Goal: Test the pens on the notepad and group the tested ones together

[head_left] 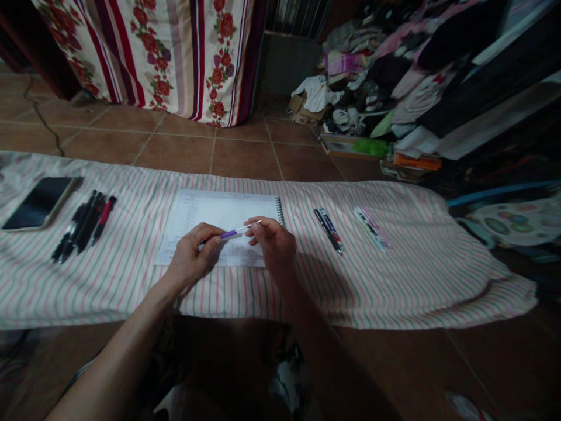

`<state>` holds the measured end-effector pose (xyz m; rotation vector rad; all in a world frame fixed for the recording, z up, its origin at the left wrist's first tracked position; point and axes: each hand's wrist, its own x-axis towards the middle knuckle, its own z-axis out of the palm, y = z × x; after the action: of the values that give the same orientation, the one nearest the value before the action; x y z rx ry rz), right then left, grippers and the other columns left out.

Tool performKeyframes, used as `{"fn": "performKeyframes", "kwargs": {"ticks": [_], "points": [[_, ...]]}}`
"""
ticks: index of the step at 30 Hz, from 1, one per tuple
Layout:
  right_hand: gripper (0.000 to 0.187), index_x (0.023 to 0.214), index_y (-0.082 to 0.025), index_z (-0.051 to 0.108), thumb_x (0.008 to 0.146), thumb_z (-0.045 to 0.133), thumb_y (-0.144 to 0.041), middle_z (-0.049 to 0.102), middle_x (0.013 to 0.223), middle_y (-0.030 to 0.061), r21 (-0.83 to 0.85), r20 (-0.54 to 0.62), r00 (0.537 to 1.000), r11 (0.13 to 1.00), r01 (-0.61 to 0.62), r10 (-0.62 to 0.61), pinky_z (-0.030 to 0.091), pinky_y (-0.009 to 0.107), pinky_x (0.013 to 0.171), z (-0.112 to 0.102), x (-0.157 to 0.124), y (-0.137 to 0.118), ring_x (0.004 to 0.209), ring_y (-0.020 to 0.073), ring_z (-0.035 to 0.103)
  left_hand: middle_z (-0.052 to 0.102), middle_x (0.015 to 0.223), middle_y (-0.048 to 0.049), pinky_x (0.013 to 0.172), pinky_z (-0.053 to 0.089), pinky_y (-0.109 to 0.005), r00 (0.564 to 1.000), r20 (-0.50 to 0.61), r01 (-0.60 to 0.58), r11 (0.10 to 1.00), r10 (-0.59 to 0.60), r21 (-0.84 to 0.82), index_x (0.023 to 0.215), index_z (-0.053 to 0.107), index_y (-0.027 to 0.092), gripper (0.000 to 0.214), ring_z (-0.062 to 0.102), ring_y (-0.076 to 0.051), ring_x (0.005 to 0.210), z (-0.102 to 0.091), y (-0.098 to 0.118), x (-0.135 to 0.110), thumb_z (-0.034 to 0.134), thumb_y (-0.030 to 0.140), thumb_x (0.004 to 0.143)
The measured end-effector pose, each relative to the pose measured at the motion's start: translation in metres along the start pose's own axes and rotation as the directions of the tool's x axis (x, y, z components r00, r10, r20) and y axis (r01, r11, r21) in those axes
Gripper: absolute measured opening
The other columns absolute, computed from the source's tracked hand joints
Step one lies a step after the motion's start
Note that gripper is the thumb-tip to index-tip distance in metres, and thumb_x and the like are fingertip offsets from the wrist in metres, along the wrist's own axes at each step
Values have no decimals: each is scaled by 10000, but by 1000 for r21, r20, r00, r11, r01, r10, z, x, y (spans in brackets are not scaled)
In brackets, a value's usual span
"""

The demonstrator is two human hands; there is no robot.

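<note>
A slim pen, purple in the middle and white toward one end, is held level between my two hands above a spiral notebook. My left hand is closed around its darker end. The fingertips of my right hand pinch the white end near its tip. Printed or written lines show on the white page, and the spiral binding runs along its right side. My hands hide part of the page's lower half.
Black pens and a red-and-black pen lie at the left, beside a phone. Right of the notebook are dark pens and pastel pens. Everything rests on a striped cloth. Beyond are a floral curtain and heaped clothes.
</note>
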<state>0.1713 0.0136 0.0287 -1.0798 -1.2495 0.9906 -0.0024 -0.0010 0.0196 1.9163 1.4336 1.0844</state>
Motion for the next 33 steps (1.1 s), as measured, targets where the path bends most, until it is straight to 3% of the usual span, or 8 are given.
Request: {"fn": "performKeyframes", "kwargs": {"ticks": [8, 12, 15, 18, 20, 23, 26, 33], "points": [[184, 796, -169, 662, 787, 600, -342, 704, 837, 35, 82, -149, 989, 997, -9, 21, 501, 192, 492, -12, 8, -8, 627, 103, 628, 653, 846, -41, 761, 472, -347, 995, -33, 90, 996, -91, -14, 881, 655, 214, 152, 598, -185, 810, 1, -8, -1, 521, 265, 830], [189, 830, -170, 659, 742, 636, -336, 695, 840, 16, 295, -325, 931, 953, -67, 166, 478, 163, 496, -23, 15, -8, 645, 81, 618, 664, 752, -31, 738, 470, -305, 949, -99, 268, 929, -301, -256, 835, 669, 186, 109, 592, -158, 733, 0, -3, 1, 617, 253, 765], [177, 821, -173, 662, 700, 665, -302, 681, 798, -9, 442, -362, 892, 892, -92, 271, 457, 134, 500, -27, 19, -7, 619, 51, 595, 670, 714, -25, 708, 476, -246, 879, -90, 318, 718, -468, -619, 835, 675, 153, 146, 604, -128, 688, -5, 4, 4, 685, 253, 728], [170, 812, -174, 663, 688, 671, -291, 677, 795, -13, 478, -341, 890, 871, -112, 302, 452, 133, 503, -27, 19, -7, 614, 46, 588, 665, 746, -20, 705, 502, -208, 834, -42, 224, 407, -550, -886, 803, 671, 127, 89, 629, -112, 696, -13, 9, 8, 681, 192, 744], [177, 814, -177, 663, 689, 673, -301, 679, 808, -11, 477, -325, 894, 869, -127, 309, 453, 139, 508, -25, 18, -8, 619, 49, 589, 656, 727, -23, 686, 528, -207, 784, 41, 215, 209, -619, -954, 787, 657, 116, 74, 645, -117, 701, -17, 10, 10, 587, 121, 811], [187, 814, -177, 664, 684, 674, -311, 679, 811, -7, 472, -318, 892, 870, -145, 321, 451, 147, 513, -22, 16, -8, 623, 54, 590, 654, 707, -51, 644, 554, -207, 693, 181, 246, -7, -698, -969, 791, 641, 98, 248, 655, -119, 680, -21, 9, 12, 418, 85, 901], [200, 820, -176, 665, 673, 676, -310, 681, 814, -3, 469, -313, 888, 868, -164, 337, 451, 151, 517, -20, 15, -8, 632, 60, 593, 659, 715, -64, 645, 572, -210, 661, 237, 228, -110, -712, -967, 798, 632, 85, 300, 669, -126, 692, -19, 8, 13, 363, 98, 931], [207, 824, -169, 663, 675, 669, -313, 684, 835, 8, 453, -287, 899, 874, -177, 331, 450, 160, 516, -15, 14, -7, 632, 63, 589, 653, 674, -45, 674, 591, -209, 621, 271, 177, -205, -736, -963, 831, 615, 84, 265, 689, -122, 682, -14, 8, 15, 376, 118, 941]]}}
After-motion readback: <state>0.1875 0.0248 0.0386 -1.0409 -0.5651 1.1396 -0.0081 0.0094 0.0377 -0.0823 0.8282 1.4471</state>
